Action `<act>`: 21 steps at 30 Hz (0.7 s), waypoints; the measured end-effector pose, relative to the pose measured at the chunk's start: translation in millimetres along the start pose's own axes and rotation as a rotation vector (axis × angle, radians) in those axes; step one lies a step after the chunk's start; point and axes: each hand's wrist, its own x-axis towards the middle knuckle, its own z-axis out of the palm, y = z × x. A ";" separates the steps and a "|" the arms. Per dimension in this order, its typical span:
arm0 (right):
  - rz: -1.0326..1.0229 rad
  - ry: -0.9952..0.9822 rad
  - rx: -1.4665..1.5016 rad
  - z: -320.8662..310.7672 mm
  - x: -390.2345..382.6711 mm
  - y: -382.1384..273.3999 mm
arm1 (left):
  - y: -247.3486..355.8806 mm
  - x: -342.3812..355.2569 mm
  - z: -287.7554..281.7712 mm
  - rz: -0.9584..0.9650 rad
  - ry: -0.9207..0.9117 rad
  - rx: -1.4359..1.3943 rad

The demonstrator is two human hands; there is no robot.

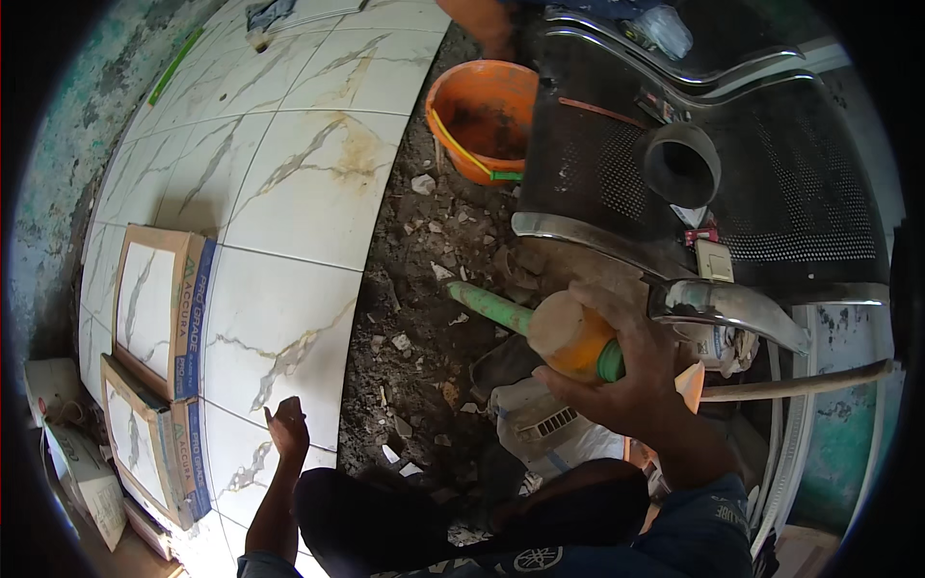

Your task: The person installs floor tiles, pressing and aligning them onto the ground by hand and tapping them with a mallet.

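My right hand [626, 376] grips a mallet with an orange-yellow head [568, 342] and green handle [487, 303], held over the rubble strip [405, 366] below the metal bench. My left hand [287, 424] is low over the white marble-look tiles [289, 193], its fingers curled; whatever is in them is hidden. My dark-clothed legs are at the bottom. Beside my right hand a wooden handle [800, 385] sticks out, and a pale sack [540, 433] lies underneath.
An orange bucket [458, 96] stands on the rubble. A black metal bench [790, 164] carries a pipe piece [679, 164] and small items. Tile boxes [183, 318] and cartons [92, 482] line the left. Another person's bare limb [482, 19] shows at the top.
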 end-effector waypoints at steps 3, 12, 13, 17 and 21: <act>0.003 -0.076 0.048 -12.8 -5.1 3.7 | 46.2 59.1 -29.6 0.007 -0.168 -0.150; 0.046 -0.192 0.108 -3.6 7.0 -27.5 | 272.8 82.0 -145.5 0.749 -0.336 -0.303; 0.108 -0.211 0.121 0.1 8.2 -34.5 | 289.0 70.5 -150.7 0.852 -0.265 -0.330; 0.199 -0.297 0.150 19.3 7.9 -61.3 | 317.6 30.4 -149.7 0.658 -0.554 -0.814; 0.312 -0.418 0.332 29.8 5.2 -75.3 | 314.6 18.9 -132.1 0.425 -0.603 -1.038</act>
